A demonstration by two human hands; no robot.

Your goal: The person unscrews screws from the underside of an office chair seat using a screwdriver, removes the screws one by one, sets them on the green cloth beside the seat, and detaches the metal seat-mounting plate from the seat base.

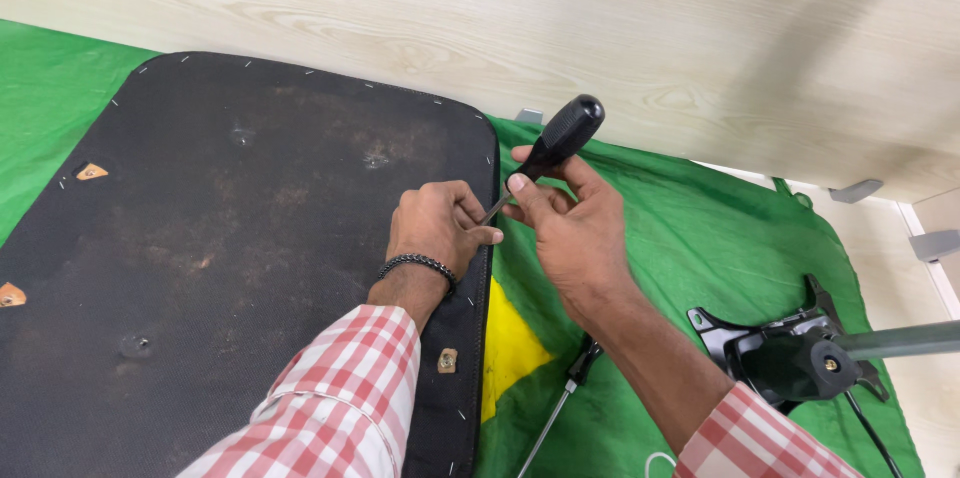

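- Our right hand [572, 228] was closed around a screwdriver [548, 153], fingers wrapped about the lower part of its black handle, the butt of the handle pointing up and away from us
- The screwdriver's thin metal shaft slanted down to the left and met the right edge of the black fabric-covered seat panel [230, 238], just where our left hand [435, 228] sat
- Our left hand was curled into a loose fist on that edge, fingertips bunched at the shaft's tip; we could not tell whether it pinched anything small there
- A dark beaded bracelet [420, 264] circled the left wrist, and both forearms wore red-and-white checked sleeves [340, 388]
- The seat panel lay flat on a green cloth [690, 228] with a yellow patch [510, 348] beside the panel's edge; staples ran along the panel's rim
- A black metal chair mechanism [790, 353] with a grey tube lay on the cloth well to the right, and a second slim tool [560, 403] lay near our right forearm
- A pale wood-grain board [500, 8] ran behind everything
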